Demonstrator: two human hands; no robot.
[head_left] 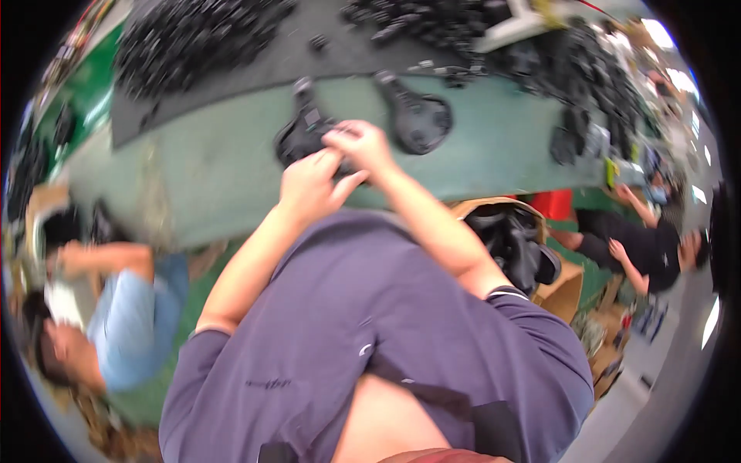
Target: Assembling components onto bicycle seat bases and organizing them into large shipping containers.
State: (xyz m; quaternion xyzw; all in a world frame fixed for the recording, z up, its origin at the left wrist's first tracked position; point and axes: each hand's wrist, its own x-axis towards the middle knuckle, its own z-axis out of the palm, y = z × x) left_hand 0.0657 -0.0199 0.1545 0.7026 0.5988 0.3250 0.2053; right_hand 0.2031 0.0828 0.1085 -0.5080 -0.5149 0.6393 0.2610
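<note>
Bench, broad pale-green top, curving across the upper frame; a dark grey mat covers its far part. Heaps of small black plastic parts lie on the mat at far left, more of the same heaped at far right.

Brown cardboard box below the bench edge at the person's right, holding black pieces.

Two other people nearby: one in a light blue top at the left, one in dark clothes at the right. Neither reaches onto this stretch of the bench.

Black rounded plastic housing with a stem lies alone on the green surface, just beyond the hands, untouched. Another dark piece sits further right.

Black plastic part, same kind, is held just over the bench, near its front edge. Left hand closes on its lower side; right hand pinches narrowly at its top, fingertips together.

Judgement: work on the held piece looks mid-way, with the neighbouring housing and the large heaps left to handle. Blur hides what the fingertips fit.
</note>
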